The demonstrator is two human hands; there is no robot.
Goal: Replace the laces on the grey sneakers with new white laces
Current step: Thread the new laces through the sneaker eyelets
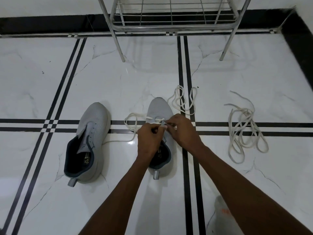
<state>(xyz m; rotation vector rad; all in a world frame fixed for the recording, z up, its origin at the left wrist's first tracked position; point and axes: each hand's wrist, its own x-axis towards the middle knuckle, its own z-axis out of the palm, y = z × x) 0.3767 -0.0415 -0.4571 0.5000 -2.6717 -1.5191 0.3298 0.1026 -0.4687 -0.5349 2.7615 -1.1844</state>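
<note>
Two grey sneakers stand on the tiled floor, toes pointing away from me. The left sneaker [88, 143] has no lace and bare eyelets. Over the right sneaker [159, 109] both hands work a white lace [131, 122] that is threaded through the front eyelets and loops out onto the floor to the left. My left hand [149, 139] pinches the lace near the eyelets. My right hand [183, 131] pinches the lace end just across from it. My hands hide the middle of that shoe.
A loose white lace [183, 99] lies just right of the sneaker's toe. A tangled pile of greyish laces [243, 131] lies farther right. A metal wire rack [171, 17] stands on thin legs against the far wall. Black stripes cross the white tiles.
</note>
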